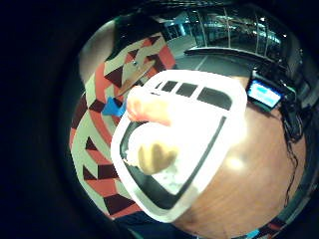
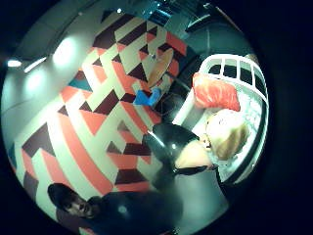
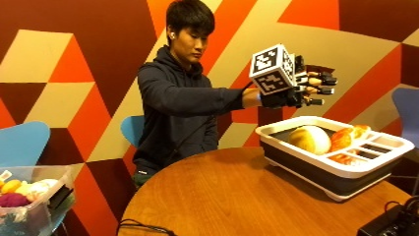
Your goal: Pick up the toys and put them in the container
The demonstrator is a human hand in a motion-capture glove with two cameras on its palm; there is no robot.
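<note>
Hand [image 3: 298, 88] raised above far rim of container [image 3: 308, 164], fingers straight, holding nothing. Toys [image 3: 310, 139] already lying in container on desk [image 3: 223, 196], directly below and slightly right of hand. No loose toy seen on desk.

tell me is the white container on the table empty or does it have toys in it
Not empty. The white container with dark sides holds a round yellowish toy and an orange toy; the gloved right hand hovers above, holding nothing.

Wall: I see a wall [image 3: 78, 73] painted in dark red, orange and cream angular shapes.
Table: round, brown wood [image 3: 229, 196].
Chairs: I count blue chairs [image 3: 23, 142] beside it.
</note>
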